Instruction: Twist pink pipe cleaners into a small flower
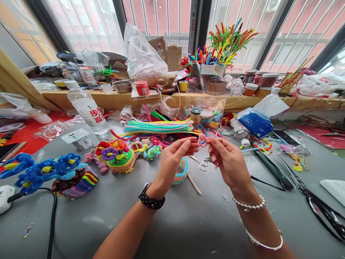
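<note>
A small pink fuzzy pipe cleaner (202, 140), bent into loops, is held up between my two hands above the grey table. My right hand (232, 162) pinches its right end between thumb and fingers. From the other side, the closed fingertips of my left hand (176, 154) meet its left edge; their exact grip is partly hidden. Below and behind my hands are a roll of clear tape with a bluish rim (181, 172), small scissors (202, 164) and a thin wooden stick (194, 184). A bundle of pastel pipe cleaners (159, 126) lies just beyond.
Fuzzy flower pieces (115, 154) and a blue-flowered pot (74, 181) stand left, near a clear bottle (90, 109). Large black scissors (320, 207) and a dark green tool with a cord (273, 171) lie right. A cluttered wooden ledge (161, 101) runs along the window.
</note>
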Tool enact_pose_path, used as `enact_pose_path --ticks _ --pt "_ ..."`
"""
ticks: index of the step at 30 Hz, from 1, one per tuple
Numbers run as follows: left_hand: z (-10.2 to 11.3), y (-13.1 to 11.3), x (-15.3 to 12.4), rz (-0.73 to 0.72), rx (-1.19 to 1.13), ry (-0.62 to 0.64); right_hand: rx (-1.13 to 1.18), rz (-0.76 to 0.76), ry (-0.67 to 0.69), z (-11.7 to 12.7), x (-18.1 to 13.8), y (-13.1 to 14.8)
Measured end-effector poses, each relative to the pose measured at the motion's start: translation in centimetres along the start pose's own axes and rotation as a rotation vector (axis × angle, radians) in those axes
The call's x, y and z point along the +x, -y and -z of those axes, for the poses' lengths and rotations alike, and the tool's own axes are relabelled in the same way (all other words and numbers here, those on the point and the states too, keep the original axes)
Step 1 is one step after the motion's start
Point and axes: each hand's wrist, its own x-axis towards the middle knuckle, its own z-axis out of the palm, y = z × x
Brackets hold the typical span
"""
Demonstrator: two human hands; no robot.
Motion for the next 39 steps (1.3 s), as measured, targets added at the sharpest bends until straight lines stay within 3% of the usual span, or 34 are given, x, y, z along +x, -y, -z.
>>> enact_pose_path --ticks 8,15,19,25,30,35,39 --pt "-0.3 0.1 -0.1 -0.016 0.025 -0.013 -0.021 -0.037 0.114 -0.5 -0.3 -0.3" --pt "0.3 -0.1 0.3 0.069 -0.171 -0.024 -0.148 0.039 0.038 -0.1 -0.3 0.0" --pt "1.3 -0.9 0.8 0.108 -0.348 -0.018 -0.279 0.065 0.135 0.1 -0.3 0.1" --pt "2.1 -1.8 0.3 -0.077 -0.011 0.070 -0.246 0.099 0.277 0.1 -0.5 -0.1" --pt "1.7 -1.8 -0.2 -0.090 0.192 0.130 -0.218 0.067 0.294 -0.1 -0.6 -0.1" --pt "1.1 -2.0 -0.4 -0.044 0.213 0.165 -0.240 0.126 0.234 -0.1 -0.7 -0.1" --pt "0.7 -1.8 -0.4 -0.029 0.160 0.100 -0.236 0.103 0.228 -0.2 -0.7 0.1"
